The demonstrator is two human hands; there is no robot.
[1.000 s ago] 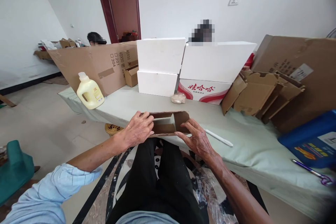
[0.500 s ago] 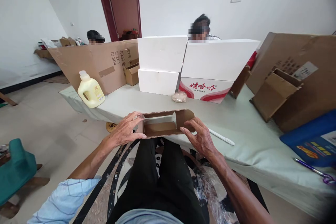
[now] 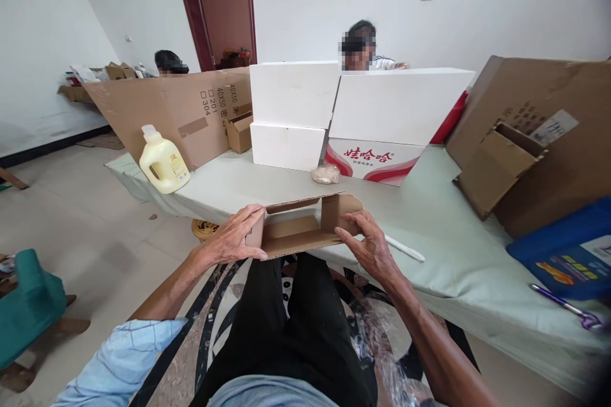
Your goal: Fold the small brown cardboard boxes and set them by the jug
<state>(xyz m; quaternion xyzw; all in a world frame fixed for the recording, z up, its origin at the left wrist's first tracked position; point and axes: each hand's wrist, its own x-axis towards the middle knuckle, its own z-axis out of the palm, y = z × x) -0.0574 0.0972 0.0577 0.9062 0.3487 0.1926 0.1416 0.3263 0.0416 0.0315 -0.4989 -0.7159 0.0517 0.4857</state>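
Note:
A small brown cardboard box is held over the table's front edge, above my lap, with its open side toward me. My left hand grips its left end, thumb at the lower edge and fingers along the side. At the other end, my right hand has its thumb and fingers closed on the right panel. The box tilts slightly, its right end higher. Through its open frame a strip of the pale tablecloth shows. A white stick-like tool lies on the cloth just beyond my right hand.
White boxes and a red-and-white carton stand across the table. A yellow jug is at left; large cardboard, a blue container and a purple pen are at right. Two people sit behind the boxes.
The cardboard box has shifted a little to the right and tilted, its right end rising. My right hand has moved right with it, while my left keeps its hold.

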